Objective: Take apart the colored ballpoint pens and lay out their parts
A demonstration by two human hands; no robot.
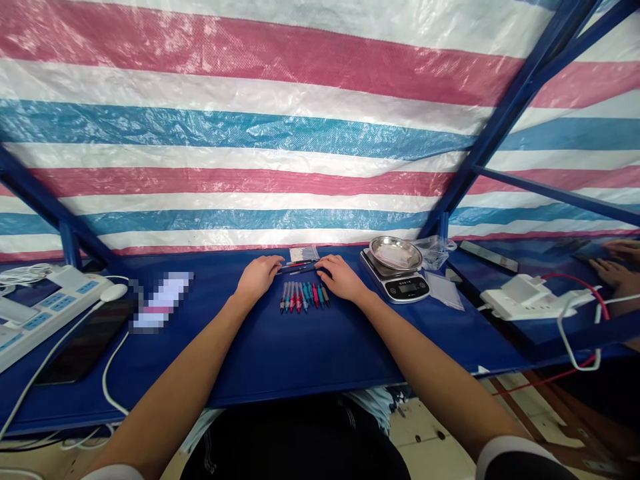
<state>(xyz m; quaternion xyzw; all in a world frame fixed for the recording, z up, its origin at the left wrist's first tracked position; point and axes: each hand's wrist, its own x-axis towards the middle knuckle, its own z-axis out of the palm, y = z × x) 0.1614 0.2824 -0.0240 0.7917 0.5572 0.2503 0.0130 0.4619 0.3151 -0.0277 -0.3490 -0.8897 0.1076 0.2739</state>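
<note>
Several pens with dark barrels, one with some red, lie crosswise between my hands; the dark pen (299, 269) is the clearest. My left hand (257, 277) has its fingers closed at the left end of these pens. At their right end, my right hand (341, 277) has its thumb and fingers curled on them. Just below, a neat side-by-side row of clear, red, teal and dark pens (305, 297) lies on the blue tabletop, touched by neither hand. Behind the crosswise pens sits a small clear packet (304, 253) with pale contents.
A digital scale (407, 288) carrying a steel bowl (395, 253) stands right, beside clear plastic bags (440, 252). Left are a power strip (50, 303), a black phone (85, 347) and white cables. Another person's hands (620, 267) show far right. Blue frame bars (500, 133) slant overhead.
</note>
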